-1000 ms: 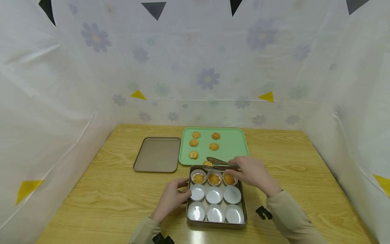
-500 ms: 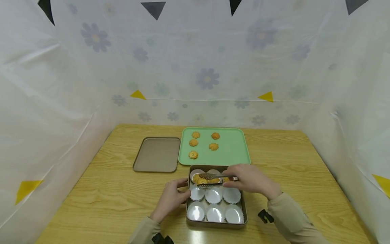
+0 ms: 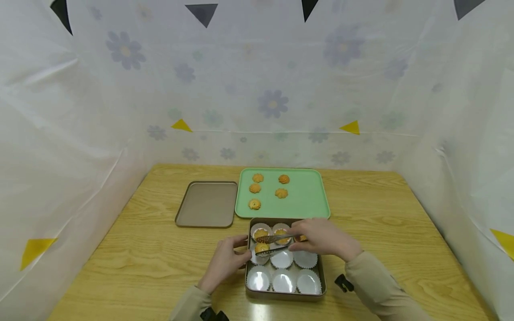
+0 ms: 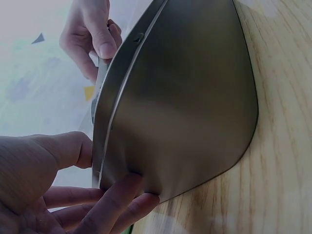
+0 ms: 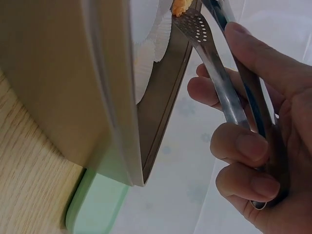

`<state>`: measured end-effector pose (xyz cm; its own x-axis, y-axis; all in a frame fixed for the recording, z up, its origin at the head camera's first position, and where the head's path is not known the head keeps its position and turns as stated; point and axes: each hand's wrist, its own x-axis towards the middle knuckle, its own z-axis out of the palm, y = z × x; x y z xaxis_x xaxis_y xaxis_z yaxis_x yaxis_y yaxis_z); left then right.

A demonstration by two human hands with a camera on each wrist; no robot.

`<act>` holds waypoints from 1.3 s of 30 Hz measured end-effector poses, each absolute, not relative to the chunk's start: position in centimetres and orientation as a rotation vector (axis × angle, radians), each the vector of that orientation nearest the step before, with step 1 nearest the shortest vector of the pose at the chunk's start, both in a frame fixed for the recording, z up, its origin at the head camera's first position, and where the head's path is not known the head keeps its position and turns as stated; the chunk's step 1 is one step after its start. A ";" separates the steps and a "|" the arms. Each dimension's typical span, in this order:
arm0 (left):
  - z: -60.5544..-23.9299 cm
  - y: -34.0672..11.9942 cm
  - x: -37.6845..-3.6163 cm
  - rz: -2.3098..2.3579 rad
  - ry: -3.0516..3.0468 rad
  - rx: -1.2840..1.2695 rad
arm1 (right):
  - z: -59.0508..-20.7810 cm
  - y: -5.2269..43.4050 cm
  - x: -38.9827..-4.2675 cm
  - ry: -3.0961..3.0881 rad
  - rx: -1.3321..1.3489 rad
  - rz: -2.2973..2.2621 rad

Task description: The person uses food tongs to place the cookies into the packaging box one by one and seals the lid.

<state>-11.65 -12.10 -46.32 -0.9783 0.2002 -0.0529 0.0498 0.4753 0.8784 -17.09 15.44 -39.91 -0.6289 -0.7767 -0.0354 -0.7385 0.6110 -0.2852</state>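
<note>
- Head view: a cookie (image 3: 262,247) sits between the tips of the tongs (image 3: 277,244), low over the left cup in the middle row of the tin (image 3: 285,295).
- The right hand (image 3: 323,238) holds the tongs. Its fingers (image 5: 243,146) curl round the two metal arms, and the grip is pressed on them. The right wrist view shows the tongs' holey tip (image 5: 195,24) close to a bit of orange cookie at the tin's rim.
- The tin is a square metal box with nine white paper cups (image 3: 283,282), three in a row. The far row has cookies in it. The near row and the other two cups of the middle row are bare white.
- The left hand (image 3: 225,263) is at the left side of the tin. In the left wrist view, its thumb (image 4: 63,148) is on the rim and its fingers (image 4: 117,204) are curled under the tin's side, so this grip pinches the tin.
- Just behind the tin lies a green tray (image 3: 309,196) with five cookies (image 3: 281,193) on it, three on the left and two more to the right.
- Left of the tray lies a flat brown lid (image 3: 206,205).
- All of it is on a wooden bench (image 3: 140,258).
- Thin white sheets with pale flowers (image 3: 273,102) stand round the bench on three sides.
</note>
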 end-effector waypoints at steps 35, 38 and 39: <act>-46.5 -12.2 -11.7 1.534 2.566 0.225 | -40.2 13.9 -17.1 2.736 -1.283 -0.251; -46.4 -12.1 -11.7 1.543 2.559 0.223 | -40.2 13.9 -17.1 2.731 -1.272 -0.263; -46.4 -12.1 -11.7 1.545 2.558 0.222 | -40.2 13.9 -17.1 2.728 -1.267 -0.269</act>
